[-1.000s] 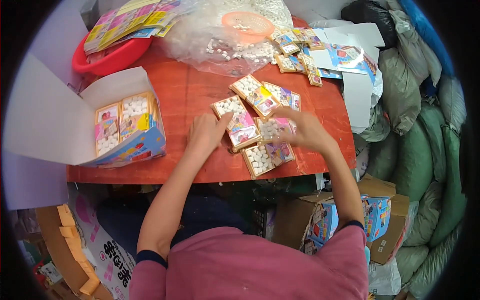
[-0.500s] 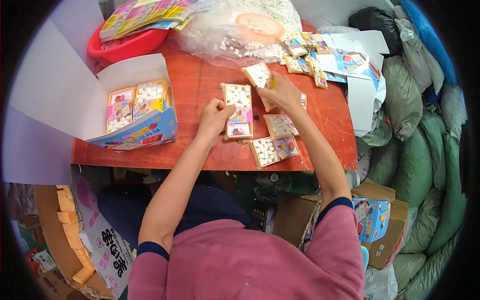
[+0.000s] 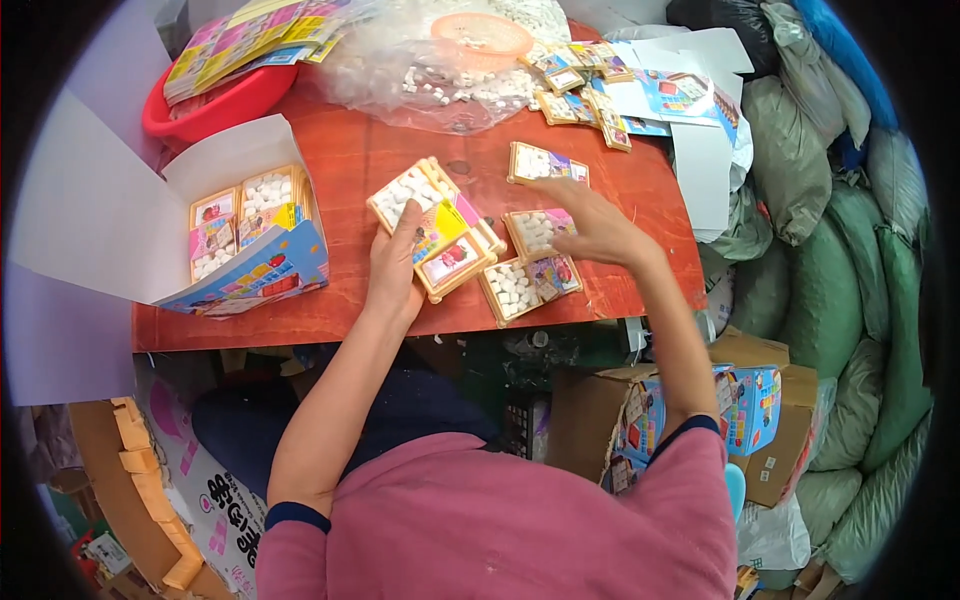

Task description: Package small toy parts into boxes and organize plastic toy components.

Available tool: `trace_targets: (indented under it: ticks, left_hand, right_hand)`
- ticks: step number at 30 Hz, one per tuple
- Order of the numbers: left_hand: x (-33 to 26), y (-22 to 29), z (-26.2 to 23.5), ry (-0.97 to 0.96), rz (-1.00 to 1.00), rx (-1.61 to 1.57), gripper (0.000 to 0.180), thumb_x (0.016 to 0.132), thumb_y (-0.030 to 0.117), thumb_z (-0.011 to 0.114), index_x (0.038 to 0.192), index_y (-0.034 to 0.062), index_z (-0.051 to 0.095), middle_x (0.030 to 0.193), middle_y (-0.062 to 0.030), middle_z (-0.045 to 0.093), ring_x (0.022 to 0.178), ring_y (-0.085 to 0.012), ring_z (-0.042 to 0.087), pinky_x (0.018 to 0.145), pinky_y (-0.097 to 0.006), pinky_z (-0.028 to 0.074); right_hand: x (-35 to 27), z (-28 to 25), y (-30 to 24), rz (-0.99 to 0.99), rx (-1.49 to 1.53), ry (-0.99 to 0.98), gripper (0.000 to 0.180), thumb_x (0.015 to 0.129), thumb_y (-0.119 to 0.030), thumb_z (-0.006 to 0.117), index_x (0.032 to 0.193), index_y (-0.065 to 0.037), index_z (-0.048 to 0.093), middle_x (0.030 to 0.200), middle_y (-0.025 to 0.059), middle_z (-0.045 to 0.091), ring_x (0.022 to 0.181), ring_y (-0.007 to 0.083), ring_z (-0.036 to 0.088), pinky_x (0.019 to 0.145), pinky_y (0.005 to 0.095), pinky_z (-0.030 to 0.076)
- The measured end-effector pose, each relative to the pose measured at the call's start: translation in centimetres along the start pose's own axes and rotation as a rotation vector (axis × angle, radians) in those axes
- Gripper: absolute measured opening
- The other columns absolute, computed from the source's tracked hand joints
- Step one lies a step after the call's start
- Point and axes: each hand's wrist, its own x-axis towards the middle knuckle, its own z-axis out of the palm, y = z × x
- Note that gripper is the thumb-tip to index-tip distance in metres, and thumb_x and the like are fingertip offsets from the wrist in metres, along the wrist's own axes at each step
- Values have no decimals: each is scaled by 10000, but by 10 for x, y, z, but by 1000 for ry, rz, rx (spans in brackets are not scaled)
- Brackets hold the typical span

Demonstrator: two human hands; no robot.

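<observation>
My left hand (image 3: 395, 268) holds a small stack of flat candy packs (image 3: 432, 225), each with white pieces under a clear window and a colourful card. My right hand (image 3: 588, 222) hovers with fingers spread over a loose pack (image 3: 538, 230) on the red-brown table (image 3: 350, 160). Another pack (image 3: 547, 163) lies just beyond it and one more pack (image 3: 527, 287) sits near the table's front edge. An open white display box (image 3: 245, 225) at my left holds several packs standing in rows.
A clear plastic bag of loose white candies (image 3: 440, 70) with an orange sieve (image 3: 482, 32) sits at the back. More packs (image 3: 580, 85) and printed cards lie back right. A red basin (image 3: 215, 100) holds printed sheets. Cardboard boxes (image 3: 740, 400) and green sacks (image 3: 850, 260) stand at the right.
My left hand has gathered the packs into a stack and lifted it toward the left. My right hand let go and moved right over a loose pack.
</observation>
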Motion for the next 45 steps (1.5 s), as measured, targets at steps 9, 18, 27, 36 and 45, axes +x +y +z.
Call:
trace_targets:
  ticks: [9,18,27,36,45]
  left_hand:
    - [-12,-5,4,12,31,22,425,898,291,597,1215,61,432,1150,-79,554,1026,-174,586,828,-341,541]
    - [-13,-32,14,-120,83,-126,663,834,463,631,1276,70,330,1187,-57,497,1105,-193,516,923,-386,463]
    - [-16,4,-4,25,79,-16,395,840,79,641,1198,49,478,1139,-74,564,1028,-187,579,841,-373,533]
    - [-21,-3,-11,58,102,87,562,761,168,763,1192,64,418,1118,-66,549,978,-183,588,819,-365,538]
    - [-18,-24,2,-68,46,-124,643,871,532,517,1303,84,357,1227,-113,510,1109,-245,540,933,-429,477]
  right_hand:
    - [-14,4,34,140,-249,-173,630,740,-186,577,1332,-85,389,1218,176,536,1026,339,576,845,414,476]
    - [5,39,-111,334,-47,187,701,841,-331,541,1384,28,281,1210,211,524,1117,322,517,918,399,430]
    - [-11,-10,-45,-104,83,-218,705,717,-181,696,1341,-53,392,1360,180,416,1232,369,418,1029,408,354]
    - [-33,2,-27,258,149,-161,712,667,-240,718,1299,-36,461,1210,142,535,1030,265,564,861,367,462]
    - [-1,39,-112,97,-142,376,622,750,-431,703,1161,0,523,987,175,601,859,290,618,701,374,497]
